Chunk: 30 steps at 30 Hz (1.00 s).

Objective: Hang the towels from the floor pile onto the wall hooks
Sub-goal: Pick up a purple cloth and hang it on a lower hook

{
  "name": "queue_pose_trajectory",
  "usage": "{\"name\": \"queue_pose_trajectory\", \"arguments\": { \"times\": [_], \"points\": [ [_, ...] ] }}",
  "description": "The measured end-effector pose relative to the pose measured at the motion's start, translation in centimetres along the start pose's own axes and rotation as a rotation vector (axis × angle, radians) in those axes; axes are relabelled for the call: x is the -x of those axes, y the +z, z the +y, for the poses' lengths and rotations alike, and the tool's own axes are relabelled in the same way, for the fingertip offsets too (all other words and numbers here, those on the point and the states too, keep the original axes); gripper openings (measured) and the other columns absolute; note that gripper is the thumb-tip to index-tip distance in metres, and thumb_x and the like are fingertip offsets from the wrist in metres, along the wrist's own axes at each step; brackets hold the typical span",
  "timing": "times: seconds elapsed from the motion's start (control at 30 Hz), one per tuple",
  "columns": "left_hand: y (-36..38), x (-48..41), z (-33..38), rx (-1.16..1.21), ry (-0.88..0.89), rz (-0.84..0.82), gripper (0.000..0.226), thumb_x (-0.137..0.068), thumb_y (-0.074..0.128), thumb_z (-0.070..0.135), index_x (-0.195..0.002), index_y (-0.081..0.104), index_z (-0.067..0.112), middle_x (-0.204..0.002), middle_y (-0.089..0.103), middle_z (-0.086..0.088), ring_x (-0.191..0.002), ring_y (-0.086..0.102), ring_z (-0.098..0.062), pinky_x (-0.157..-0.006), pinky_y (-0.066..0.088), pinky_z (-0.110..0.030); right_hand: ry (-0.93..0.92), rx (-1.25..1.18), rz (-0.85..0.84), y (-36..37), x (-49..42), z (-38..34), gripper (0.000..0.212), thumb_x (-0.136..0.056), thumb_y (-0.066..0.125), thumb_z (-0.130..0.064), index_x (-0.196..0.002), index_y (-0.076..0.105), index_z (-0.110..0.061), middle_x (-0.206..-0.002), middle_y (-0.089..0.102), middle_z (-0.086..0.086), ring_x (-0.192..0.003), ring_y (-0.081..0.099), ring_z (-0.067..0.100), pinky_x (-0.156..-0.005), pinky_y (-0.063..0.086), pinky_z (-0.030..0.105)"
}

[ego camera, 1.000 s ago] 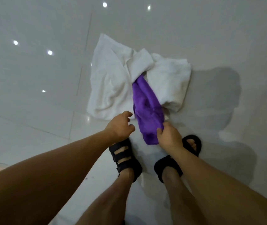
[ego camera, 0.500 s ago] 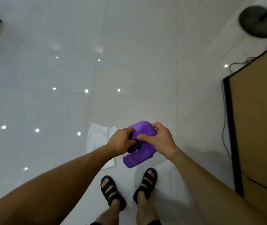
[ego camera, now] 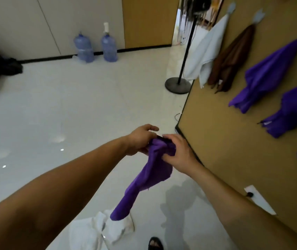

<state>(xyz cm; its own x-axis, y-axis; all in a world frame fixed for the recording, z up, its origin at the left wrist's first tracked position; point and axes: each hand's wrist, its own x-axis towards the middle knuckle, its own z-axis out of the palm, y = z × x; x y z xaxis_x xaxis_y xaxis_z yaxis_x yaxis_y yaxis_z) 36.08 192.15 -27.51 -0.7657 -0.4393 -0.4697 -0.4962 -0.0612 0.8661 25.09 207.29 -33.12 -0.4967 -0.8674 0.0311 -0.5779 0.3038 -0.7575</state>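
White floor tiles (ego camera: 71, 114) fill the left; a brown wall panel (ego camera: 225, 141) on the right carries hung towels. Both hands, left hand (ego camera: 140, 139) and right hand (ego camera: 178, 152), are closed around the top of the purple towel (ego camera: 149, 179), which dangles above the white towels (ego camera: 97, 230) on the near floor. Step in hand appears to be transfer. Next move: locate a free hook; none is clearly visible.

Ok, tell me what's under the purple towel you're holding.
Below the purple towel, held by the left hand and right hand, white towels lie on the floor. Its hanging tip hides part of them.
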Motion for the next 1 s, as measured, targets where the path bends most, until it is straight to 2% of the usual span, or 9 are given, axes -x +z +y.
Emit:
{"name": "queue_pose_trajectory", "arguments": {
  "times": [0.1,0.23,0.33,0.43,0.53,0.63,0.73,0.83,1.0],
  "points": [
    [1.7,0.8,4.6,0.043,0.109,-0.055,0.032,-0.091,0.045,0.007,-0.115,0.057,0.022,-0.078,0.066,-0.007,-0.056,0.065,-0.015,-0.052,0.053,-0.028,0.05,-0.168,0.141,-2.6,2.5,-1.6,0.037,-0.079,0.071,-0.019,-0.109,0.059,-0.036,-0.109,0.059,-0.019,-0.1,0.055,-0.004,-0.081,0.042,0.014],
    [3.6,2.3,8.4,-0.105,0.258,-0.1,0.028,-0.092,0.044,0.007,-0.087,0.071,0.014,-0.064,0.059,-0.004,-0.043,0.054,-0.009,-0.042,0.045,-0.021,0.172,-0.123,0.316,-5.7,4.5,-3.2,0.019,-0.082,0.069,-0.015,-0.082,0.058,-0.031,-0.068,0.06,-0.015,-0.066,0.053,0.005,-0.064,0.043,0.019],
    [4.2,3.5,10.1,-0.22,0.294,-0.161,0.021,-0.085,0.055,0.022,-0.075,0.068,0.009,-0.066,0.06,-0.007,-0.051,0.056,-0.015,-0.049,0.048,-0.026,0.255,-0.127,0.456,-8.9,5.8,-4.3,0.012,-0.083,0.067,-0.015,-0.083,0.06,-0.025,-0.069,0.061,-0.011,-0.07,0.056,0.01,-0.072,0.047,0.031],
    [4.6,4.7,11.1,-0.591,0.337,-0.272,0.034,-0.072,0.069,0.047,-0.078,0.066,0.014,-0.069,0.061,0.002,-0.06,0.057,-0.013,-0.053,0.047,-0.024,0.264,-0.148,0.536,-11.6,7.6,-5.2,0.013,-0.085,0.064,-0.012,-0.077,0.057,-0.02,-0.076,0.06,-0.006,-0.075,0.055,0.013,-0.07,0.045,0.027],
    [5.7,5.9,11.9,-0.886,0.532,-0.185,0.025,-0.074,0.071,0.041,-0.064,0.06,0.021,-0.065,0.058,0.004,-0.062,0.054,-0.013,-0.052,0.04,-0.025,0.236,-0.178,0.505,-13.4,9.4,-6.1,0.012,-0.087,0.065,-0.009,-0.082,0.054,-0.012,-0.068,0.058,-0.003,-0.068,0.053,0.01,-0.069,0.044,0.028],
    [6.0,6.4,12.6,-0.707,0.726,-0.173,0.022,-0.076,0.064,0.02,-0.062,0.058,0.003,-0.068,0.055,-0.014,-0.065,0.052,-0.026,-0.057,0.044,-0.04,0.176,-0.203,0.48,-15.6,11.3,-7.3,0.019,-0.086,0.071,-0.013,-0.079,0.053,-0.017,-0.06,0.053,-0.009,-0.053,0.049,-0.003,-0.055,0.042,0.014],
    [6.5,6.8,13.0,-0.523,0.672,-0.282,0.01,-0.078,0.062,0.012,-0.071,0.06,0.005,-0.066,0.055,-0.006,-0.061,0.051,-0.015,-0.056,0.042,-0.03,0.182,-0.243,0.457,-17.9,13.0,-8.0,0.021,-0.078,0.079,-0.014,-0.085,0.06,-0.019,-0.071,0.065,-0.005,-0.065,0.06,0.003,-0.063,0.048,0.018],
    [8.6,7.3,13.4,-0.439,0.697,-0.355,0.014,-0.077,0.062,0.003,-0.071,0.055,0.012,-0.062,0.051,0.002,-0.058,0.049,-0.009,-0.052,0.038,-0.02,0.242,0.034,0.338,-20.0,14.3,-7.6,0.018,-0.072,0.084,-0.026,-0.083,0.07,-0.02,-0.077,0.068,0.002,-0.074,0.061,0.009,-0.07,0.049,0.03],
    [12.9,7.8,15.6,-0.429,0.649,-0.485,0.025,-0.064,0.056,0.004,-0.088,0.059,0.006,-0.087,0.059,-0.008,-0.082,0.057,-0.021,-0.076,0.047,-0.035,0.247,0.026,0.633,-23.0,15.9,-5.9,0.017,-0.083,0.074,-0.015,-0.086,0.065,-0.001,-0.074,0.056,0.007,-0.072,0.048,0.014,-0.066,0.038,0.031]
  ]
}}
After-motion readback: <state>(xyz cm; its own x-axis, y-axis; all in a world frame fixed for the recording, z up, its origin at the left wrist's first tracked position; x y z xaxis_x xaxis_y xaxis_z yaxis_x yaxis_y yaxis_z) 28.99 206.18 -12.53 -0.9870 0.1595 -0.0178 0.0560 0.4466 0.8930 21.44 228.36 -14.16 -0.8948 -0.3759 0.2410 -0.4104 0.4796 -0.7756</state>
